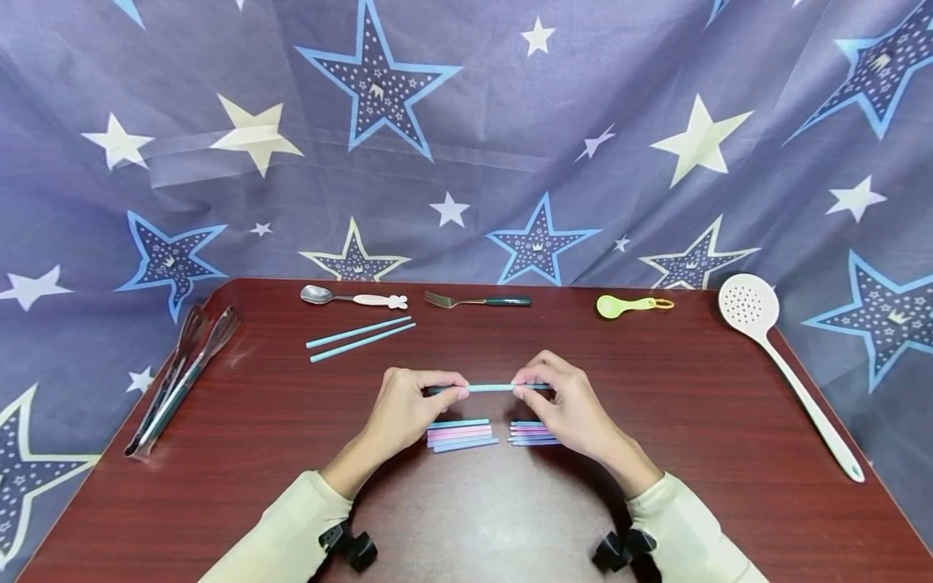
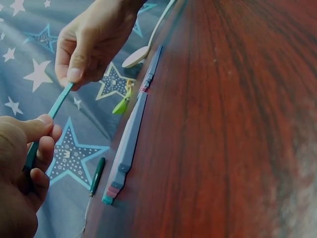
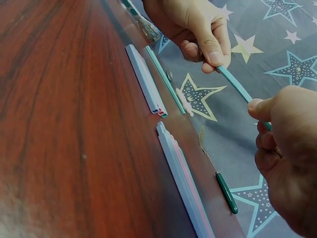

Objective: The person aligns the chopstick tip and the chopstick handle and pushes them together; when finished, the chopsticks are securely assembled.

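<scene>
The left hand (image 1: 405,406) pinches one light-blue chopstick (image 1: 491,388) between thumb and fingers; the right hand (image 1: 573,402) pinches it likewise farther along, so it spans both, raised over the middle of the bench (image 1: 496,518). Two groups of teal, pink and lavender sticks lie just nearer the person, a left bundle (image 1: 461,435) and a right bundle (image 1: 530,433) with a narrow gap between their ends; overlap hides how many sticks each has. Two blue chopsticks (image 1: 362,342) lie farther back, left of the hands. Near the far edge are one spoon (image 1: 372,300), one fork (image 1: 470,302) and one lime measuring spoon (image 1: 611,306). Wide wood separates the hands from one pair of tongs (image 1: 188,379) near the left edge and one white skimmer (image 1: 802,393) along the right edge
</scene>
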The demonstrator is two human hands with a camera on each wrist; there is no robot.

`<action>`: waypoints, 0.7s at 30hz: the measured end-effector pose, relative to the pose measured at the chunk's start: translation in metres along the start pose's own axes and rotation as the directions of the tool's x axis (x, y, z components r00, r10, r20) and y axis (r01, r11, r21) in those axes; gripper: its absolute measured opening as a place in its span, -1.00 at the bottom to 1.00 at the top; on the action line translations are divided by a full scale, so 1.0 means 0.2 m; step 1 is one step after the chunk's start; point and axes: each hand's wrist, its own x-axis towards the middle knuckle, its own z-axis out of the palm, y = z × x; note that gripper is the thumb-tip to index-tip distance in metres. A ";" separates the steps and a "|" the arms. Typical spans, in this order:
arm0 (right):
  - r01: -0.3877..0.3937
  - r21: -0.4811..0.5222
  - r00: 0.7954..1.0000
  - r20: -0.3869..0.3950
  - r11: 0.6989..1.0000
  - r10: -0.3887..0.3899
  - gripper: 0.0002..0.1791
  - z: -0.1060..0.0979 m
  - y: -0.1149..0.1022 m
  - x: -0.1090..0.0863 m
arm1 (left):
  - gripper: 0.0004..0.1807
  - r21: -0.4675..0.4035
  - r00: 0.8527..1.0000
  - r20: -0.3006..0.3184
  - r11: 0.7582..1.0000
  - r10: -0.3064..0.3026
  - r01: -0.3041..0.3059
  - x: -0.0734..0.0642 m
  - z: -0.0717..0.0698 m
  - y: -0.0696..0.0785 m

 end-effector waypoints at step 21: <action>-0.007 0.015 0.999 -0.037 1.000 0.008 -0.85 -0.07 -0.01 0.01 | -0.90 0.044 1.000 -0.004 0.999 0.012 -0.012 0.01 -0.18 0.00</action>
